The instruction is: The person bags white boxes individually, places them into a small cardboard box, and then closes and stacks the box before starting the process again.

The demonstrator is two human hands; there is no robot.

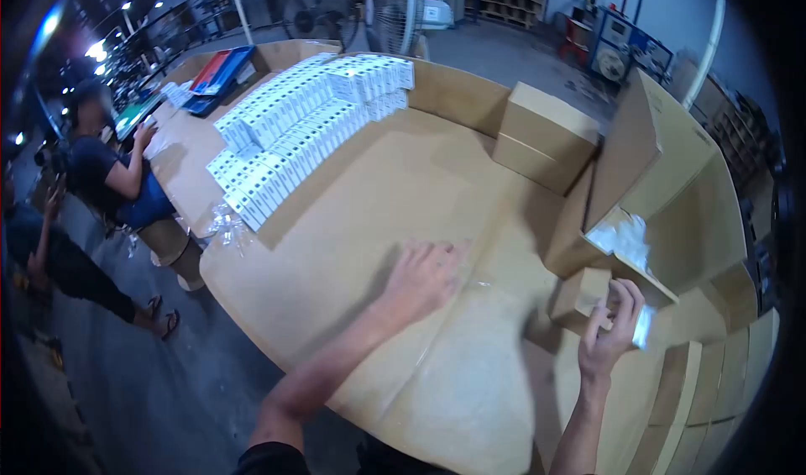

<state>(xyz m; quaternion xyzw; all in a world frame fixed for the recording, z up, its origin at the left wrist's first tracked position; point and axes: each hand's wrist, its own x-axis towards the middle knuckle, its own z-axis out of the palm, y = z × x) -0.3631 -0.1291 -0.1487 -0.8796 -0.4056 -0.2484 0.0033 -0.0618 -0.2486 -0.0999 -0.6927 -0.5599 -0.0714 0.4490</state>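
Note:
My left hand [424, 278] lies on the cardboard-covered table [369, 198] with its fingers apart and nothing in them. At the right, my right hand [611, 328] is curved beside a small brown box [579, 299], its thumb and fingers spaced apart. A white and light-blue packet [643, 327] shows just behind the fingers; whether they touch it cannot be made out. An open carton [663, 173] with clear plastic bags [623, 238] inside stands beyond that hand. Rows of small white boxes [302, 122] are stacked at the far left of the table.
Two closed brown boxes [546, 135] are stacked at the back right. Long brown cartons [697, 391] line the lower right. Red and blue trays [220, 76] lie at the far left, near a seated person [109, 160]. Another person [63, 257] stands at the left edge.

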